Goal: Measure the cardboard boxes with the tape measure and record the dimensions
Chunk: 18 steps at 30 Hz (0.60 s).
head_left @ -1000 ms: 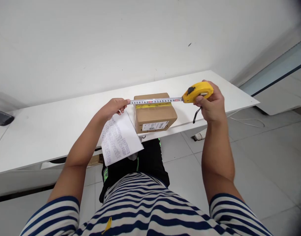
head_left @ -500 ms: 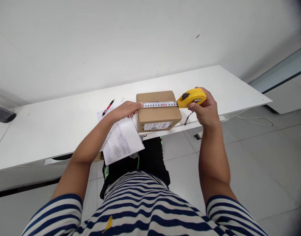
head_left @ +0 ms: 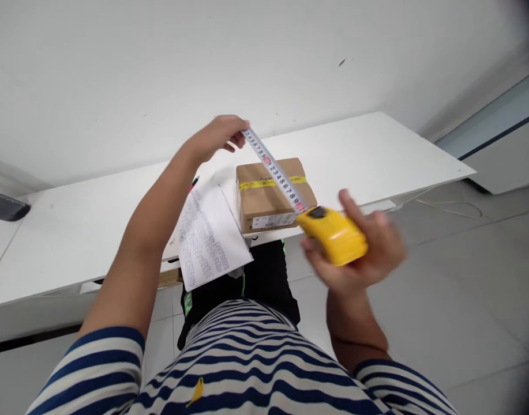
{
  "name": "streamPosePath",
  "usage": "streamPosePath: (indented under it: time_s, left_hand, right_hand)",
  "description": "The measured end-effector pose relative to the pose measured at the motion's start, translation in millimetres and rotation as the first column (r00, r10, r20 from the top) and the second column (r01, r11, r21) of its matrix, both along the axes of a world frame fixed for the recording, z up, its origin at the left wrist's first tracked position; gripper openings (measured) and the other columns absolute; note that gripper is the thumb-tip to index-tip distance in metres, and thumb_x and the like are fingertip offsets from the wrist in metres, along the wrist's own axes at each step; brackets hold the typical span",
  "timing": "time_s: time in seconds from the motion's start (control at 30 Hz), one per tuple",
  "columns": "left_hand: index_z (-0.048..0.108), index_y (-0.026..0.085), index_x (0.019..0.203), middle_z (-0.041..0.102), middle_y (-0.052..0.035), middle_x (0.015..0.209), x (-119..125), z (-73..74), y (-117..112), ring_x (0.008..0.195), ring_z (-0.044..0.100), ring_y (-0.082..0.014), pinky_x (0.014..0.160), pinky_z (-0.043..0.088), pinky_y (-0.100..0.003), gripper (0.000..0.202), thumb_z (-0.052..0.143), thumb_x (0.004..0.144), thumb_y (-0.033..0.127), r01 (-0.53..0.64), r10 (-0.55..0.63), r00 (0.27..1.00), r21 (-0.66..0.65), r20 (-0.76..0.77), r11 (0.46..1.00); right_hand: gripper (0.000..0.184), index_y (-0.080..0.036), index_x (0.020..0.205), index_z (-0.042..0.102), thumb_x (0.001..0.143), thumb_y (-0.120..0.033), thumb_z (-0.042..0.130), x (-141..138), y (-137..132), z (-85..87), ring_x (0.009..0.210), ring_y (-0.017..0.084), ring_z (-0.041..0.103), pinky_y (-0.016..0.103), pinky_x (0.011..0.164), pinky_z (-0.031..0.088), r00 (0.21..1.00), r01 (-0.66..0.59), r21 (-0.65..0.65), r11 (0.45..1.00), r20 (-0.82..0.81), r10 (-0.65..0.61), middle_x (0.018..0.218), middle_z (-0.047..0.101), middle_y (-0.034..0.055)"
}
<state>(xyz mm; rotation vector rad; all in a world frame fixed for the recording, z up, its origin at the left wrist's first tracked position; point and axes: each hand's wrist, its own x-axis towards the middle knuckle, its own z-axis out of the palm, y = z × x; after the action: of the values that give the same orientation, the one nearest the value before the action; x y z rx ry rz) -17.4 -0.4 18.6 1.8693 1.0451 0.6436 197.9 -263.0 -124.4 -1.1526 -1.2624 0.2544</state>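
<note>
A brown cardboard box (head_left: 264, 199) with a yellow tape band and a white label sits at the front edge of the white table (head_left: 74, 225). My left hand (head_left: 218, 135) is raised above the table behind the box, pinching the free end of the white measuring tape blade (head_left: 275, 170). The blade runs slantwise over the box down to the yellow tape measure case (head_left: 333, 235). My right hand (head_left: 363, 253) cups that case in front of the table edge, blurred by motion, fingers partly spread around it.
A printed sheet of paper (head_left: 206, 239) overhangs the table edge left of the box. A red pen (head_left: 194, 183) shows just behind my left forearm. A dark object (head_left: 4, 206) lies at the far left. White cables (head_left: 446, 204) trail on the tiled floor at right.
The tape came off the box's width. My left hand rose up and back with the blade's end. My right hand dropped toward me with the case, turning the blade diagonal.
</note>
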Motion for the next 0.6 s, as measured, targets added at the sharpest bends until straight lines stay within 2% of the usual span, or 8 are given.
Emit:
streamPosePath:
  time_s: [0.07,0.1,0.2,0.27,0.37,0.5,0.6]
  left_hand:
    - [0.063,0.018,0.084,0.07,-0.0083,0.093,24.1,-9.6,0.9,0.09,0.066,-0.0192,0.085,0.051,-0.034,0.026,0.06,0.096,0.04,0.071,-0.065,0.986,0.036,-0.151,0.997]
    - [0.063,0.018,0.083,0.07,-0.0088,0.094,33.1,-16.6,-0.2,0.09,0.064,-0.0203,0.086,0.05,-0.035,0.027,0.061,0.095,0.041,0.087,-0.067,0.971,0.077,-0.23,0.993]
    - [0.062,0.019,0.082,0.07,-0.0089,0.097,45.5,-37.6,-5.6,0.09,0.061,-0.0217,0.086,0.046,-0.036,0.028,0.058,0.096,0.043,0.137,-0.066,0.92,0.159,-0.387,0.978]
    - [0.062,0.02,0.085,0.07,-0.0079,0.1,45.4,-46.1,-9.1,0.089,0.059,-0.0208,0.082,0.044,-0.034,0.029,0.054,0.098,0.045,0.175,-0.111,0.913,0.132,-0.393,0.976]
    - [0.06,0.021,0.087,0.068,-0.006,0.096,42.9,-49.7,-13.3,0.083,0.057,-0.0181,0.075,0.042,-0.03,0.029,0.054,0.098,0.047,0.176,-0.143,0.931,0.07,-0.335,0.982]
    - [0.052,0.021,0.075,0.059,-0.0032,0.08,42.7,-49.4,-14.3,0.068,0.046,-0.0143,0.067,0.035,-0.03,0.038,0.058,0.096,0.052,0.107,-0.097,0.934,0.01,-0.345,0.994]
    - [0.05,0.021,0.073,0.056,-0.0024,0.077,42.5,-50.4,-14.8,0.066,0.043,-0.0139,0.066,0.033,-0.031,0.043,0.061,0.094,0.057,0.072,-0.062,0.941,0.017,-0.334,0.997]
  right_hand:
    - [0.091,-0.041,0.151,0.051,0.072,-0.042,0.095,-43.6,-5.4,0.6,0.109,0.034,0.081,0.044,0.074,0.073,0.973,0.114,0.174,0.978,0.179,-0.145,0.151,0.067,0.0112]
    - [0.09,-0.041,0.154,0.049,0.076,-0.037,0.093,-60.8,-4.1,2.7,0.112,0.033,0.081,0.043,0.075,0.074,0.954,0.167,0.243,0.956,0.207,-0.219,0.149,0.07,0.0098]
    - [0.085,-0.038,0.159,0.042,0.086,-0.032,0.084,-89.1,6.0,11.0,0.118,0.03,0.08,0.044,0.085,0.074,0.922,0.28,0.282,0.918,0.189,-0.339,0.143,0.074,0.0094]
    - [0.076,-0.035,0.155,0.046,0.088,-0.032,0.081,-93.2,12.7,14.5,0.118,0.028,0.08,0.044,0.087,0.073,0.918,0.319,0.247,0.915,0.159,-0.363,0.139,0.076,0.0103]
    - [0.065,-0.032,0.146,0.051,0.089,-0.037,0.08,-92.3,21.0,14.6,0.117,0.028,0.079,0.044,0.085,0.073,0.91,0.352,0.188,0.917,0.16,-0.382,0.132,0.078,0.0107]
    - [0.06,-0.033,0.143,0.05,0.091,-0.043,0.077,-92.7,30.4,11.5,0.119,0.028,0.078,0.045,0.087,0.072,0.913,0.365,0.111,0.924,0.15,-0.379,0.132,0.077,0.0093]
    - [0.062,-0.034,0.145,0.049,0.091,-0.043,0.077,-93.7,33.3,10.0,0.122,0.028,0.076,0.046,0.092,0.071,0.925,0.346,0.089,0.934,0.133,-0.355,0.134,0.075,0.0088]
